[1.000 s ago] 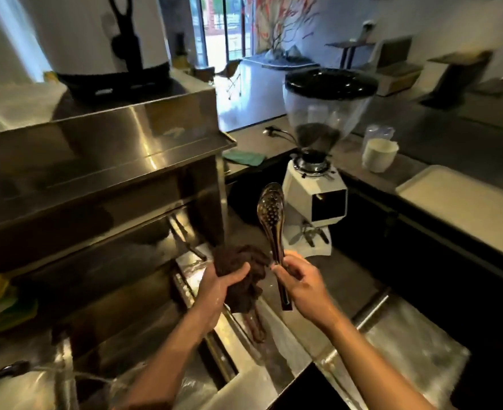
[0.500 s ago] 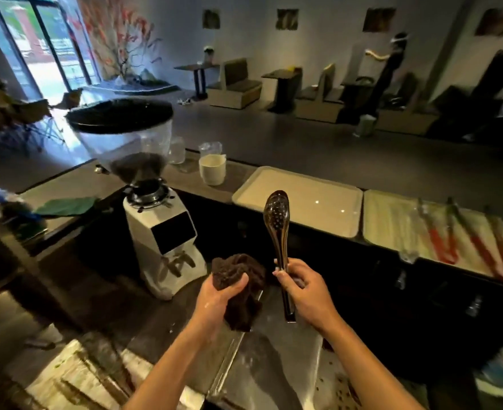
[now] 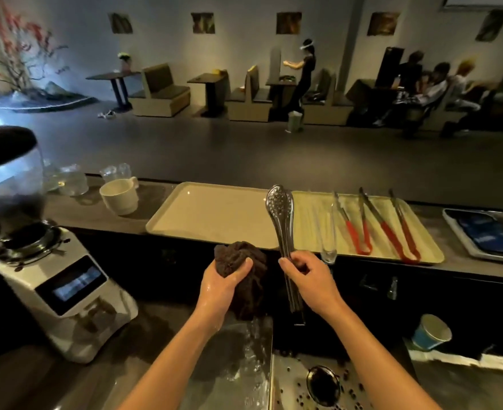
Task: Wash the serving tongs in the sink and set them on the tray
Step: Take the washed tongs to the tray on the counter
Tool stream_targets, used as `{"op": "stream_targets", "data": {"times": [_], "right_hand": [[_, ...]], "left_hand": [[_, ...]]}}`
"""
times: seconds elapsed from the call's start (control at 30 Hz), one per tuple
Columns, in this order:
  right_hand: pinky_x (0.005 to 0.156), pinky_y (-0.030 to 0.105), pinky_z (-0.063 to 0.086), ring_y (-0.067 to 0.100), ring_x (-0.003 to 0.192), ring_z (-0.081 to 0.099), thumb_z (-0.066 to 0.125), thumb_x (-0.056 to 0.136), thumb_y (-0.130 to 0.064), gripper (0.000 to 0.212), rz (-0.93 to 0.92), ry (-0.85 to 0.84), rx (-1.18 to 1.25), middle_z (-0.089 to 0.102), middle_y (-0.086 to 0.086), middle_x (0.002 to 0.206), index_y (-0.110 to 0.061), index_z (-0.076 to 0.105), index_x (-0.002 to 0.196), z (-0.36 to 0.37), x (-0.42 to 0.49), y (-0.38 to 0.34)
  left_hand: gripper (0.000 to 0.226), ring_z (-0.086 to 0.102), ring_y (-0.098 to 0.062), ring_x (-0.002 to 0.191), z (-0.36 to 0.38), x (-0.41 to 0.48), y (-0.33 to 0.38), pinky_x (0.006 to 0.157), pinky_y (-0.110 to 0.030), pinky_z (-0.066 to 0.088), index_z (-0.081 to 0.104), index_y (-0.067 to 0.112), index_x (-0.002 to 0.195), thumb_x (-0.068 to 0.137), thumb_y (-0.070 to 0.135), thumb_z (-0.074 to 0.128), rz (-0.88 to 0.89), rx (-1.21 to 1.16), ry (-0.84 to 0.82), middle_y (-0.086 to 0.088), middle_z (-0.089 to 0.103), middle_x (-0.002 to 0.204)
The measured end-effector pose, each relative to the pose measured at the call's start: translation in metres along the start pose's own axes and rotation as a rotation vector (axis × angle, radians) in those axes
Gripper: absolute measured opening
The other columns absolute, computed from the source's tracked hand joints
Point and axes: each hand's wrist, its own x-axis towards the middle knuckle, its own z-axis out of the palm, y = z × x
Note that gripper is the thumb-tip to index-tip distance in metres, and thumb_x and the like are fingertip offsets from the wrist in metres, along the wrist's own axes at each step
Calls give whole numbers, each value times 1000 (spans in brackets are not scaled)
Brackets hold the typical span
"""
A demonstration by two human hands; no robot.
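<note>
Item one: polished steel serving tongs (image 3: 280, 216) with perforated spoon-shaped heads, held upright over the dark lower counter, heads up and handle end pointing down, both arms closed together; they are off both trays, the heads showing in front of the gap between them. Your right hand (image 3: 309, 279) grips the tongs at mid-shaft, fingers and thumb curled round them. Your left hand (image 3: 223, 287), wet, clutches a crumpled dark brown cloth (image 3: 240, 258) just beside the tongs; whether cloth and tongs touch cannot be told. Item two: a bare beige rectangular tray (image 3: 209, 220) on the raised counter ledge beyond your hands. Item three: a second beige tray (image 3: 305, 232) touching its right side, carrying three steel tongs with red handles (image 3: 359, 235) laid lengthwise, plus a clear utensil too faint to identify. Item four: a white ceramic mug (image 3: 120, 198) left of the bare tray, with clear glass jugs (image 3: 72, 182) behind it. Item five: a white coffee grinder (image 3: 64, 288) with a dark display, on the lower counter at your left. Item six: a blue paper cup (image 3: 430, 332), tilted, low right. Item seven: a round dark strainer (image 3: 324, 386) on a perforated steel panel below your right forearm.
</note>
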Motion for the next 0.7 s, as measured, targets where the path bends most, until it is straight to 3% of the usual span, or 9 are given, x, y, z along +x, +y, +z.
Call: {"op": "stream_targets", "data": {"times": [0.1, 0.27, 0.37, 0.47, 0.6, 0.7], "right_hand": [[66, 26, 36, 4, 72, 47, 63, 94, -41, 29, 28, 49, -64, 51, -11, 76, -34, 51, 69, -14, 23, -8], [57, 26, 36, 12, 69, 53, 58, 95, -39, 30, 76, 78, -223, 60, -2, 76, -19, 59, 72, -22, 70, -20], [53, 26, 35, 14, 63, 51, 56, 95, -38, 30, 121, 46, -299, 59, 1, 71, -17, 56, 73, -10, 98, -29], [53, 29, 36, 16, 62, 48, 53, 96, -39, 31, 172, 15, -420, 53, -1, 70, -18, 48, 74, 8, 128, -33], [63, 31, 41, 21, 77, 53, 48, 99, -39, 29, 176, -29, -611, 56, 3, 87, -12, 60, 102, 28, 161, -32], [73, 33, 48, 26, 92, 62, 48, 100, -37, 36, 190, -17, -678, 55, 14, 128, -10, 63, 119, 40, 177, -27]], "left_hand": [[37, 73, -17, 94, 15, 16, 5, 88, -38, 56, 68, 19, 106, 73, 30, 81, 9, 14, 5, -2, 77, 100], [25, 74, -11, 85, 26, 37, 7, 80, -32, 57, 68, 21, 100, 79, 28, 79, 15, 33, 18, 6, 77, 89], [21, 74, -11, 81, 27, 48, 7, 73, -29, 57, 69, 19, 99, 81, 25, 78, 18, 9, 54, 5, 77, 86], [23, 75, -14, 84, 24, 61, 6, 77, -32, 58, 70, 18, 99, 80, 26, 79, 8, -1, 89, 1, 78, 88], [29, 74, -15, 88, 18, 73, 4, 79, -32, 57, 70, 18, 103, 78, 29, 80, 15, 11, 99, 1, 78, 91], [25, 74, -13, 85, 17, 77, 2, 77, -31, 57, 70, 20, 99, 78, 29, 80, 19, 24, 113, 1, 77, 90]]}}
